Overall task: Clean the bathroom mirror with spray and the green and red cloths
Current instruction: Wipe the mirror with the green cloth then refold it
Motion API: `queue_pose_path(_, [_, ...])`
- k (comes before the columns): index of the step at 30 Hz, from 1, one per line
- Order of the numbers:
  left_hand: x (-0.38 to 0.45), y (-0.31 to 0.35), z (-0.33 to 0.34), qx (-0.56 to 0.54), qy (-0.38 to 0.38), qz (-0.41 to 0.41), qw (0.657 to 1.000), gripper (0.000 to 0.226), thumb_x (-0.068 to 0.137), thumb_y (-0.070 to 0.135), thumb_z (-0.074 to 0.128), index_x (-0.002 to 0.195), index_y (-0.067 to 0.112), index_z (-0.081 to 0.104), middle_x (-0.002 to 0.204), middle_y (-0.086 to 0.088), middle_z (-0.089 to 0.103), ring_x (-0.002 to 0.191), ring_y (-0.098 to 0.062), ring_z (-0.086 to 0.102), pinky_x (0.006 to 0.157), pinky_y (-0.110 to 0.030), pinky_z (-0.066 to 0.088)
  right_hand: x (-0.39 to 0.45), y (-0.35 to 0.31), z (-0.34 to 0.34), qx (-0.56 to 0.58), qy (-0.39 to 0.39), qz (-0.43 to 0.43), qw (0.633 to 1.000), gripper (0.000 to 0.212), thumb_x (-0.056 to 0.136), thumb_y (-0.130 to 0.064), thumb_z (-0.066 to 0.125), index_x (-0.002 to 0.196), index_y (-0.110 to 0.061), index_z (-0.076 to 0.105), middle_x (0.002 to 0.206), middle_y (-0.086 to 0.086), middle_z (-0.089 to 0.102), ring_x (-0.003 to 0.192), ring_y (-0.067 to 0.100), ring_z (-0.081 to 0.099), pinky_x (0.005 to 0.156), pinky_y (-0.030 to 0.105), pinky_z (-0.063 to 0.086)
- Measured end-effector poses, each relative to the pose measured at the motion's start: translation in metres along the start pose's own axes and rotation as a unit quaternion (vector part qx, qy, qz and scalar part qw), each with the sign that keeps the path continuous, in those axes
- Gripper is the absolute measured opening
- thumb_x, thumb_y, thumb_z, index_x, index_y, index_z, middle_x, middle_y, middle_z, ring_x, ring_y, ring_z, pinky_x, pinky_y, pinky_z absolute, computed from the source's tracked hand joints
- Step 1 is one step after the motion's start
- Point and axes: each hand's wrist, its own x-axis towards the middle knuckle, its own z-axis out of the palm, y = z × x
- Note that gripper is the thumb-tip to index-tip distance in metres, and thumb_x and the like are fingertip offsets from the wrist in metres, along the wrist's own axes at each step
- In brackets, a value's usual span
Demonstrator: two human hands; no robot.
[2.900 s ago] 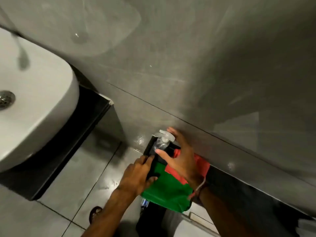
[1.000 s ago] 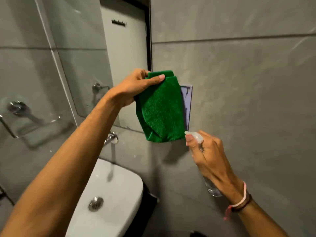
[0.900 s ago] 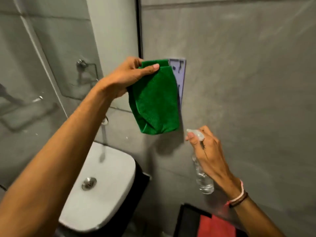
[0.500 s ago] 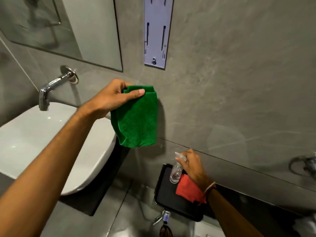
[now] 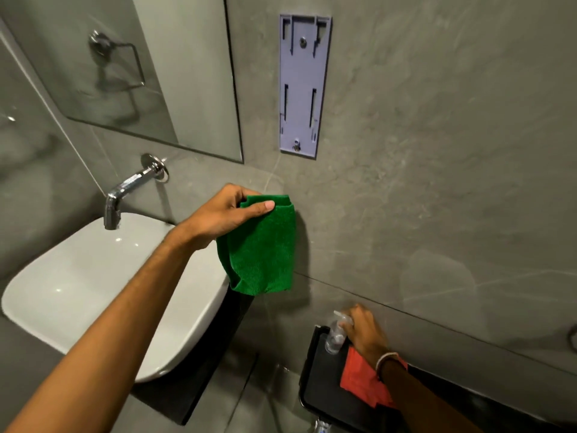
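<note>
My left hand (image 5: 223, 215) pinches the top edge of a folded green cloth (image 5: 262, 248), which hangs in front of the grey wall, right of the basin. Low at the right, my right hand (image 5: 363, 331) is wrapped around a small clear spray bottle (image 5: 334, 335) that stands on a black tray (image 5: 321, 379). A red cloth (image 5: 362, 381) lies on the tray under my right wrist. The mirror (image 5: 140, 73) hangs at the upper left, above the tap.
A white basin (image 5: 93, 292) sits at the left under a chrome tap (image 5: 131, 185). A pale plastic wall bracket (image 5: 303, 85) is fixed right of the mirror. Grey tiled floor shows below between the basin cabinet and the tray.
My right hand has lowered the spray bottle from chest height down onto the black tray beside the red cloth. My left hand with the green cloth has dropped lower, below the mirror.
</note>
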Motion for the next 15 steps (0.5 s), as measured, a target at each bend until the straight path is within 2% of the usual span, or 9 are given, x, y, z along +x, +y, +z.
queue_pose_path(2, [-0.001, 0.011, -0.001, 0.003, -0.005, 0.005, 1.000, 0.024, 0.096, 0.026, 0.065, 0.083, 0.008, 0.076, 0.073, -0.003, 0.078, 0.065, -0.015, 0.074, 0.054, -0.020, 0.058, -0.002, -0.006, -0.003, -0.018, -0.020, 0.004, 1.000, 0.039, 0.104, -0.030, 0.059, 0.135, -0.006, 0.060, 0.137, 0.016, 0.058, 0.134, 0.031, 0.054, 0.110, 0.033, 0.040])
queue_pose_path(5, [-0.004, 0.031, -0.007, 0.013, -0.019, 0.035, 0.999, 0.031, 0.096, 0.025, 0.065, 0.087, -0.004, 0.072, 0.081, -0.014, 0.076, 0.070, -0.022, 0.072, 0.059, -0.025, 0.058, -0.003, -0.038, -0.020, -0.025, -0.013, -0.050, 0.998, 0.050, 0.094, -0.044, 0.071, 0.134, -0.016, 0.063, 0.136, 0.006, 0.064, 0.133, 0.023, 0.059, 0.110, 0.027, 0.043])
queue_pose_path(6, [-0.010, 0.050, -0.022, 0.029, -0.012, 0.050, 0.998, 0.033, 0.096, 0.026, 0.065, 0.093, -0.005, 0.072, 0.087, -0.017, 0.077, 0.074, -0.024, 0.073, 0.062, -0.028, 0.059, -0.003, -0.075, -0.041, 0.007, 0.015, -0.086, 0.996, 0.053, 0.088, -0.052, 0.076, 0.128, -0.018, 0.069, 0.130, 0.002, 0.071, 0.127, 0.019, 0.065, 0.109, 0.029, 0.048])
queue_pose_path(8, [-0.009, 0.072, -0.030, 0.038, -0.032, 0.058, 0.997, 0.031, 0.095, 0.029, 0.066, 0.098, 0.000, 0.075, 0.091, -0.016, 0.080, 0.078, -0.024, 0.076, 0.064, -0.027, 0.061, -0.011, -0.123, -0.082, 0.163, 0.042, -0.139, 0.976, 0.062, 0.073, -0.078, 0.073, 0.111, -0.030, 0.081, 0.110, -0.012, 0.082, 0.107, 0.007, 0.074, 0.097, 0.026, 0.059])
queue_pose_path(9, [-0.013, 0.090, -0.037, 0.044, -0.031, 0.072, 0.996, 0.029, 0.095, 0.029, 0.066, 0.097, 0.002, 0.076, 0.089, -0.013, 0.080, 0.078, -0.022, 0.076, 0.064, -0.027, 0.061, -0.019, -0.158, -0.108, 0.225, 0.019, -0.198, 0.954, 0.064, 0.066, -0.088, 0.067, 0.105, -0.039, 0.082, 0.104, -0.019, 0.083, 0.099, 0.001, 0.075, 0.087, 0.018, 0.060])
queue_pose_path(10, [-0.019, 0.112, -0.045, 0.059, -0.025, 0.088, 0.994, 0.026, 0.095, 0.028, 0.067, 0.098, 0.004, 0.077, 0.089, -0.012, 0.080, 0.078, -0.021, 0.076, 0.064, -0.026, 0.060, -0.033, -0.192, -0.136, 0.263, -0.026, -0.255, 0.930, 0.061, 0.067, -0.090, 0.064, 0.104, -0.045, 0.080, 0.104, -0.023, 0.082, 0.097, -0.002, 0.076, 0.080, 0.013, 0.058])
queue_pose_path(12, [-0.022, 0.150, -0.063, 0.041, -0.020, 0.129, 0.991, 0.023, 0.095, 0.024, 0.067, 0.105, 0.005, 0.076, 0.099, -0.016, 0.080, 0.083, -0.021, 0.077, 0.069, -0.026, 0.062, -0.060, -0.255, -0.184, 0.297, -0.055, -0.345, 0.889, 0.039, 0.082, -0.067, 0.073, 0.105, -0.036, 0.080, 0.108, -0.016, 0.083, 0.100, 0.002, 0.078, 0.078, 0.014, 0.060])
queue_pose_path(14, [-0.033, 0.193, -0.089, -0.015, 0.018, 0.178, 0.984, 0.027, 0.096, 0.027, 0.065, 0.116, 0.011, 0.073, 0.109, -0.015, 0.079, 0.095, -0.023, 0.076, 0.076, -0.028, 0.062, -0.081, -0.311, -0.226, 0.350, -0.039, -0.410, 0.841, 0.014, 0.089, -0.035, 0.075, 0.095, -0.025, 0.082, 0.099, -0.008, 0.084, 0.092, 0.008, 0.080, 0.075, 0.020, 0.064])
queue_pose_path(15, [-0.042, 0.216, -0.107, -0.078, 0.043, 0.208, 0.974, 0.032, 0.097, 0.033, 0.062, 0.120, 0.014, 0.072, 0.114, -0.014, 0.078, 0.102, -0.026, 0.075, 0.081, -0.031, 0.062, -0.088, -0.339, -0.248, 0.371, -0.025, -0.433, 0.821, 0.012, 0.089, -0.029, 0.073, 0.091, -0.022, 0.082, 0.094, -0.004, 0.084, 0.085, 0.010, 0.080, 0.071, 0.023, 0.065])
